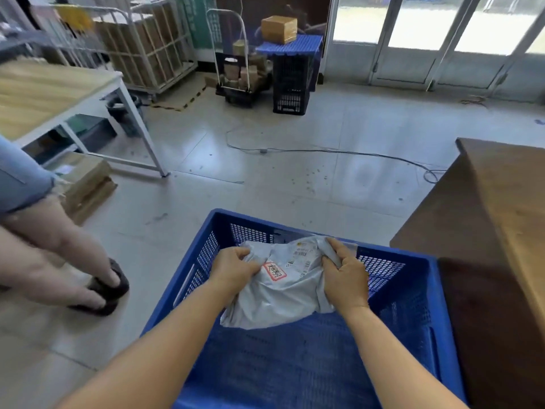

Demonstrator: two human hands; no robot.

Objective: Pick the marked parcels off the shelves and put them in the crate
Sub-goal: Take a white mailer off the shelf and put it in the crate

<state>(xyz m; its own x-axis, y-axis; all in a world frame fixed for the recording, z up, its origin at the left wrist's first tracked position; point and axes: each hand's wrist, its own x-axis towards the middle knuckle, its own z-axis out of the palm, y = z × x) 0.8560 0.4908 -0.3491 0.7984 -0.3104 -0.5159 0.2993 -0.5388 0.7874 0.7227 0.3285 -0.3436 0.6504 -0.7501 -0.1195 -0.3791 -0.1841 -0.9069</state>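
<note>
A grey plastic mailer parcel (283, 293) with a red-bordered label and a white shipping label hangs inside the blue mesh crate (418, 278) on the floor before me. My left hand (236, 268) grips the parcel's left upper edge with curled fingers. My right hand (345, 273) grips its right upper corner. The parcel's lower edge is near the crate's blue floor; I cannot tell if it touches. Besides the parcel, nothing shows in the crate.
A dark wooden counter (483, 231) stands right beside the crate. Another person's legs and dark shoes (109, 287) are at left. A white-framed table (59, 93), flat cardboard boxes (85, 184), a floor cable (324, 150), a hand trolley (233, 69) and dark crates (292, 81) lie farther off.
</note>
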